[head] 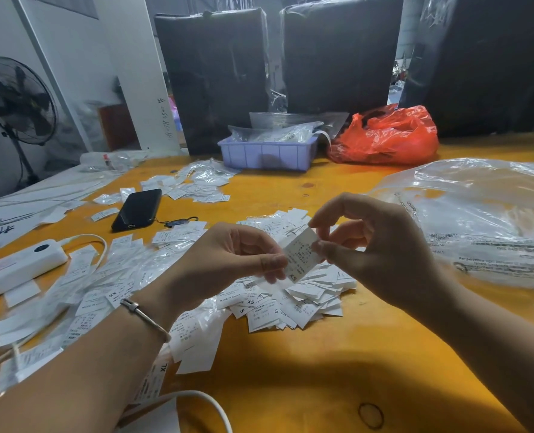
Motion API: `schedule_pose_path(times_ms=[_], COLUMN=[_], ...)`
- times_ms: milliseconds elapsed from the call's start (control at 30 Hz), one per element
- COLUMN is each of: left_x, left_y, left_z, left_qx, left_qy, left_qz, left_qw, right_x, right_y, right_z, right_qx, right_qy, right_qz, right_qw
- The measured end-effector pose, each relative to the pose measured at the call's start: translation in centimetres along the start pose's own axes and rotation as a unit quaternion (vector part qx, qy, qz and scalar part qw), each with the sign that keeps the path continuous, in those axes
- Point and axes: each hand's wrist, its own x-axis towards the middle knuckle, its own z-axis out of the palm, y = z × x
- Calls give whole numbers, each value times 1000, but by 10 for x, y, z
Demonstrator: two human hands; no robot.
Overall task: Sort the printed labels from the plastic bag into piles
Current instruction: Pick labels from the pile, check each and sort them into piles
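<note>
Label: the little XS label [300, 256] is up over the white pile [293, 295] on the bench [322, 370].
Grip: our left hand [237, 254] and right hand [375, 242] both pinch it.
Tip: we read the size first, then drop it on the matching pile.

Matt white paper labels [293, 295]; glossy crinkled clear plastic bag [478, 220]; smooth worn yellow tabletop [322, 370]; glossy black phone [137, 209]; shiny red plastic bag [387, 135]; lilac plastic tray [267, 154].
</note>
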Motion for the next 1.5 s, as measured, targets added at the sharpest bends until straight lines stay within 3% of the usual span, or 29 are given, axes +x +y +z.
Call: schedule_pose_path(times_ms=[367, 633, 700, 767, 833, 900, 1100, 1267, 1400, 1500], left_x=[3, 3, 3, 4, 4, 5, 5, 2, 6, 7], left_y=[-2, -3, -2, -2, -3, -5, -8, -6, -14, -18], left_z=[0, 2, 1, -4, -11, -18, -30, -33, -33, -34], left_qx=[-17, -7, 1, 11, 36, 64, 183, 293, 372, 408], left_qy=[51, 39, 49, 69, 105, 153, 286, 276, 238, 216], left_qz=[13, 23, 21, 20, 13, -2, -71, -168, -236, -229], left_qw=[998, 999, 999, 997, 994, 986, 938, 900, 866, 857], right_x=[-2, -3, -1, 3, 7, 9, 6, 3, 1, 0], right_y=[8, 6, 8, 15, 26, 36, 46, 37, 35, 34], right_z=[5, 10, 5, -4, -13, -21, -19, -11, -1, 2], right_qx=[43, 19, 14, -10, -74, -151, -237, -162, -200, -224], right_qy=[6, -63, -39, 32, 94, 103, -77, -182, -219, -222], right_qz=[42, 47, 53, 73, 90, 103, 141, 70, 11, -9], right_qw=[998, 997, 998, 997, 989, 978, 958, 967, 955, 949])
